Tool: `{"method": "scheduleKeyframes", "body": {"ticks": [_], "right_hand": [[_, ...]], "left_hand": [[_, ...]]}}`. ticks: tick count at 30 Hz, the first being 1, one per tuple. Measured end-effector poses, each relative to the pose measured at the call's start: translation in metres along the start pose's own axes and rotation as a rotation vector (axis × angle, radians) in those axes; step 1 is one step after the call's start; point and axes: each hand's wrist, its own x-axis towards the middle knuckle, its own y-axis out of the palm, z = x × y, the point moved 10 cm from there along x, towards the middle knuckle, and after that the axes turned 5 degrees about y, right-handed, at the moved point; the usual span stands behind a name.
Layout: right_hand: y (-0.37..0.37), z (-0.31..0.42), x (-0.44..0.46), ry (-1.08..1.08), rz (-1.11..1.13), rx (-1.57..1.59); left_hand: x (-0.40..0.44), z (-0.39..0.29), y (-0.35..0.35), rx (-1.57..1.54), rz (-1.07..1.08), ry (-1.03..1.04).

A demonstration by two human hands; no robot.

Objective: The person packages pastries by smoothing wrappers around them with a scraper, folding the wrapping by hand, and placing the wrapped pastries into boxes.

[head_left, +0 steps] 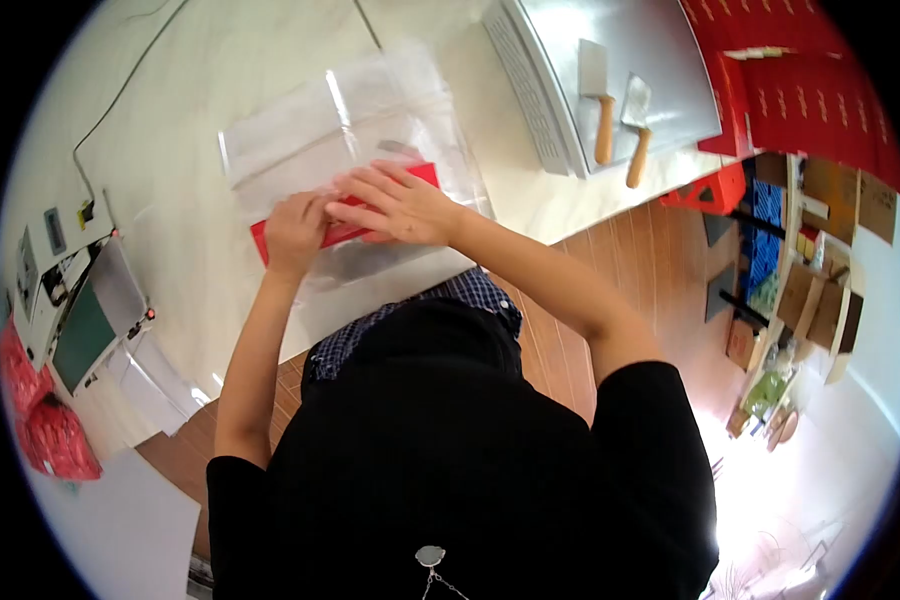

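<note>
Lying among clear plastic on the counter, the red strip is under both hands. The right hand lays its fingers straight and a little spread across it. The left hand bends its fingers near the strip's left end; whether they pinch it, I cannot tell. To the right, two scrapers lie on a metal case.

We are seeing a long red piece lying slantwise, partly covered, with clear, glossy plastic spreading around it.
</note>
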Motion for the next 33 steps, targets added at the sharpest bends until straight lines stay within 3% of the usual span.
{"method": "scheduleKeyframes", "body": {"ticks": [6, 12, 16, 19, 27, 29, 30, 32, 33], "right_hand": [[0.015, -0.016, 0.011, 0.135, 0.215, 0.004], [0.025, -0.016, 0.005, 0.137, 0.286, -0.01], [0.019, -0.016, 0.006, 0.119, 0.243, 0.018], [0.013, -0.013, 0.009, 0.083, 0.217, 0.005], [0.019, -0.016, -0.001, 0.118, 0.216, 0.033], [0.018, -0.015, -0.002, 0.113, 0.21, 0.039], [0.017, -0.014, -0.002, 0.113, 0.201, 0.04], [0.016, -0.014, -0.001, 0.112, 0.209, 0.044], [0.017, -0.014, -0.001, 0.115, 0.217, 0.04]], "left_hand": [[-0.005, -0.004, -0.008, -0.055, -0.053, 0.082], [-0.013, 0.014, -0.012, -0.066, 0.078, 0.086], [-0.023, 0.076, -0.033, -0.065, 0.211, -0.027], [-0.032, 0.101, -0.05, -0.004, 0.29, -0.001], [-0.105, 0.108, -0.087, 0.111, 0.208, 0.026], [-0.131, 0.136, -0.096, 0.108, 0.132, -0.251], [-0.133, 0.133, -0.095, 0.11, 0.137, -0.257], [-0.153, 0.156, -0.12, 0.223, -0.126, -0.628], [-0.142, 0.145, -0.114, 0.136, -0.132, -0.609]]}}
